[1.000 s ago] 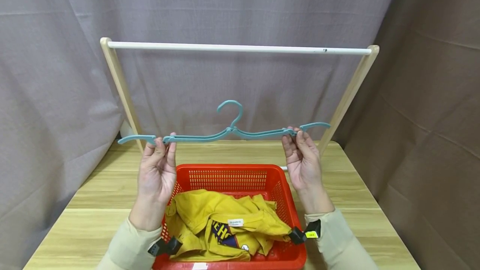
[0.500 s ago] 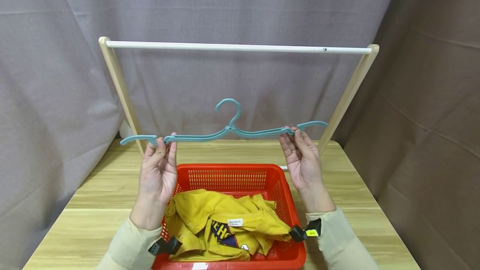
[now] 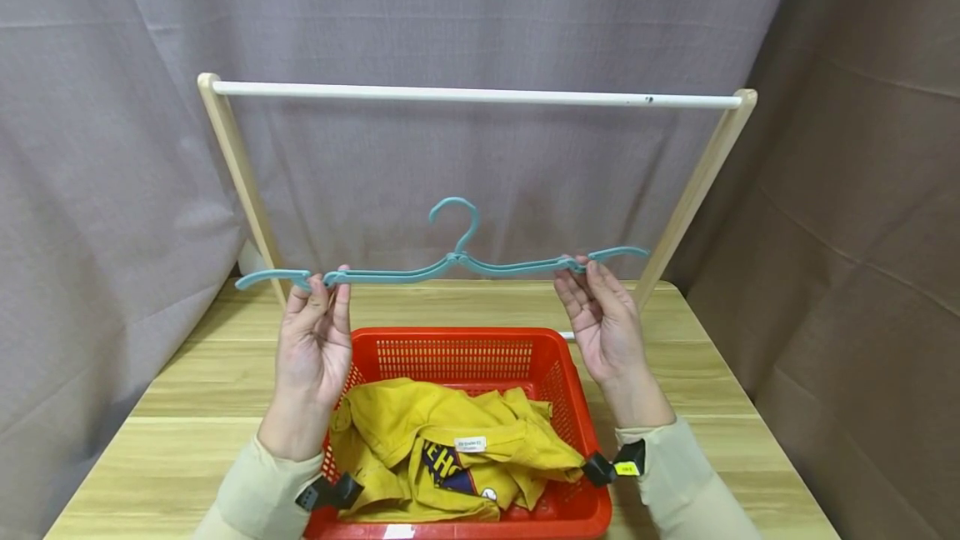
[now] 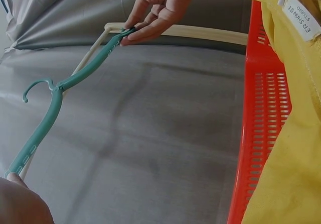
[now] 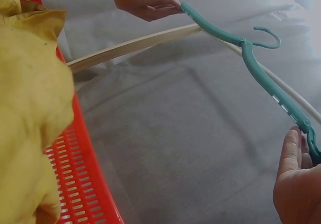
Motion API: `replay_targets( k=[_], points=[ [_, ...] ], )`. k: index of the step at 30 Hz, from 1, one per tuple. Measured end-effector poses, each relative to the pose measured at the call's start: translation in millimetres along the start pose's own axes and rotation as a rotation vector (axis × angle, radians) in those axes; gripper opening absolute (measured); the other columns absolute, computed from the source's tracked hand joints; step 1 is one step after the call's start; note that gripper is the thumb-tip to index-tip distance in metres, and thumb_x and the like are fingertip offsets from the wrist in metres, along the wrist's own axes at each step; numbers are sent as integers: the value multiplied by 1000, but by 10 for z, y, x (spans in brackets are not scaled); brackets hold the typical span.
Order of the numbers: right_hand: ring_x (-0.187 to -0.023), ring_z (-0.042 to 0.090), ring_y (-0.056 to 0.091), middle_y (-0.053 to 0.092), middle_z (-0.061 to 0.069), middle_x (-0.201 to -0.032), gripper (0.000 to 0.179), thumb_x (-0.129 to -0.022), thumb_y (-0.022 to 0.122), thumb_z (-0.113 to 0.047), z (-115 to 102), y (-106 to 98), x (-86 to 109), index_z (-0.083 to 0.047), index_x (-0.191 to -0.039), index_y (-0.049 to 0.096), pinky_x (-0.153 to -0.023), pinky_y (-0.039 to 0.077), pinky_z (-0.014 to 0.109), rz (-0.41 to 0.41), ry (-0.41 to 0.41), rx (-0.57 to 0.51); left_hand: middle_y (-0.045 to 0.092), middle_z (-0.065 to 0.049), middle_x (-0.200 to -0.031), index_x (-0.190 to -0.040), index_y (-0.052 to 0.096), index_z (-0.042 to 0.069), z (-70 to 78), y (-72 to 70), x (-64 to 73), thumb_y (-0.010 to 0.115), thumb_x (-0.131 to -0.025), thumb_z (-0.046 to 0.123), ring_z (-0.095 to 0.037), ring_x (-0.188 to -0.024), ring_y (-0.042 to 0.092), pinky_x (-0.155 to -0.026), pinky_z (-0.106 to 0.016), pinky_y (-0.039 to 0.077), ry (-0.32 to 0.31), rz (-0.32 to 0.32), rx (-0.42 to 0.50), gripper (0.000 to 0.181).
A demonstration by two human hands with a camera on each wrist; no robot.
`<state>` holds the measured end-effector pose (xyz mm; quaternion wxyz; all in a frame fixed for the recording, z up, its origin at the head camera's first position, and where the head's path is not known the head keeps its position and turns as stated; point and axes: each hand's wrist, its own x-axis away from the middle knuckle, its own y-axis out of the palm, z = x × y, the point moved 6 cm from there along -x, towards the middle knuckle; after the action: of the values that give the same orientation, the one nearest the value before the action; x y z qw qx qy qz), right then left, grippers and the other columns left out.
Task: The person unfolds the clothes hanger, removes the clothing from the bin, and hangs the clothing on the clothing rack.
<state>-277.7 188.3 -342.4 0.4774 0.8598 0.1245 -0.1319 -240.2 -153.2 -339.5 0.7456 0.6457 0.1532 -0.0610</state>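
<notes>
A teal folding clothes hanger (image 3: 401, 277) is held up level between both hands, its arms spread and its hook pointing upward. The left hand (image 3: 313, 348) pinches its left arm near the outer joint, between thumb and fingers. At the matching joint on the right, the right hand (image 3: 606, 327) pinches the hanger. Both end tips stick out past the hands. Below lies a crumpled yellow garment (image 3: 390, 407) with a white label, inside a red plastic basket (image 3: 453, 340). The wrist views also show the hanger (image 4: 37, 131) with a hand at each end.
Behind the hanger stands a rack with a white rail (image 3: 480, 95) and pale wooden posts (image 3: 243, 173). The basket sits on a wood-grain table (image 3: 187, 382). Grey curtains (image 3: 480, 7) hang at the back, and a brown one (image 3: 862, 190) on the right.
The hanger has shifted slightly to the left, and the right hand's fingertips have moved a little left with it. Both hands keep their pinch. The garment and basket look unchanged.
</notes>
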Motion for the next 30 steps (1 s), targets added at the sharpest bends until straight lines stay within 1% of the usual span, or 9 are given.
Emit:
replay_targets(
  k=[6,8,11,13,16,19,22,25,30],
  points=[
    [-112,30,68,70,18,-117,24,-107,48,-9,56,-12,87,3,-118,65,-100,48,40,-37,118,129,72,-21,-99,-99,67,-6,0,-14,-4,49,-102,-4,-33,-105,70,-95,-31,50,12,32,-7,18],
    [-113,30,67,70,18,-119,25,-108,47,-9,104,22,137,3,-120,65,-99,49,40,-99,189,246,72,-21,-99,-99,67,-6,3,-19,-3,49,-102,-4,-33,-105,70,-95,-31,50,15,36,-6,18],
    [-111,31,68,70,18,-119,27,-108,46,-8,158,161,219,7,-121,63,-96,52,41,-282,246,493,72,-21,-98,-98,67,-6,6,-27,1,50,-101,-4,-33,-105,70,-94,-31,51,17,40,-2,17],
    [-109,32,69,70,17,-118,25,-106,49,-6,132,306,257,8,-121,63,-93,54,42,-400,175,684,72,-21,-98,-98,67,-6,6,-29,1,50,-101,-4,-33,-105,70,-95,-32,50,17,38,-2,17],
    [-106,32,69,71,19,-117,21,-100,57,1,-1,557,257,10,-118,65,-90,56,40,-520,-85,927,72,-21,-99,-99,67,-6,3,-22,0,49,-102,-4,-33,-105,70,-95,-32,50,15,29,-6,18],
    [-105,27,70,71,18,-115,26,-90,67,10,-147,791,201,5,-116,69,-91,56,36,-576,-382,1145,72,-21,-99,-98,67,-6,-6,-16,-2,48,-102,-4,-33,-105,70,-95,-32,50,8,16,-5,19],
    [-107,24,69,72,12,-117,36,-85,75,7,-169,972,91,-3,-119,71,-94,54,34,-622,-550,1340,72,-20,-98,-97,67,-6,-20,-16,2,48,-102,-3,-33,-106,70,-96,-32,49,4,8,-2,20],
    [-109,19,68,72,2,-118,36,-86,79,-5,-70,1064,-48,-10,-122,72,-96,53,33,-665,-537,1512,72,-20,-99,-96,67,-6,-38,-27,8,49,-102,-3,-32,-107,70,-97,-31,49,3,19,-19,19],
    [-103,11,69,73,-2,-114,29,-91,77,-21,136,1086,-244,-11,-119,74,-90,56,32,-730,-352,1618,71,-17,-98,-93,66,-4,-69,-56,17,52,-101,-1,-31,-109,69,-96,-29,49,-7,53,-52,17]
  ],
)
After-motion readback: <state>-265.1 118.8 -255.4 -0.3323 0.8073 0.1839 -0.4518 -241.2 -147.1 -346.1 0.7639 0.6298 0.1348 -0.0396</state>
